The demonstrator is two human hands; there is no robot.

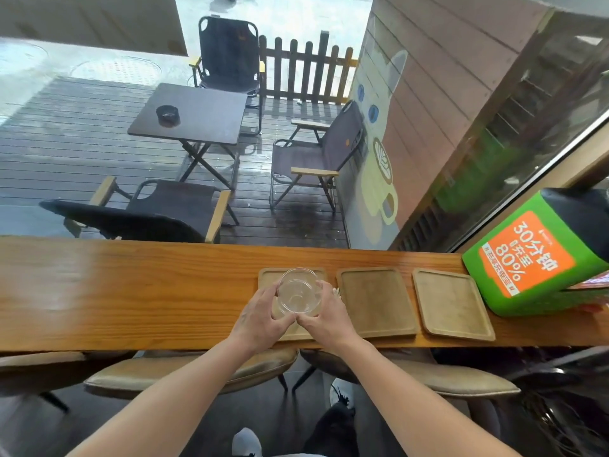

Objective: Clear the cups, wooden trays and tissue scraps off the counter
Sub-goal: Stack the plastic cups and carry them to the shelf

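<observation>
A clear glass cup (299, 291) is held upright between both my hands over the leftmost wooden tray (268, 275). My left hand (260, 316) curls round its left side and my right hand (324, 319) round its right side, thumbs meeting at the near side. The cup looks empty; it may be more than one cup stacked, I cannot tell. Two more wooden trays, the middle one (375, 301) and the right one (451, 301), lie side by side on the long wooden counter (131, 291). No tissue scraps show.
A green box with an orange label (534, 255) stands at the counter's right end, close to the right tray. Padded stools (184, 371) sit under the counter's near edge. Beyond the window lies a deck with a table and folding chairs.
</observation>
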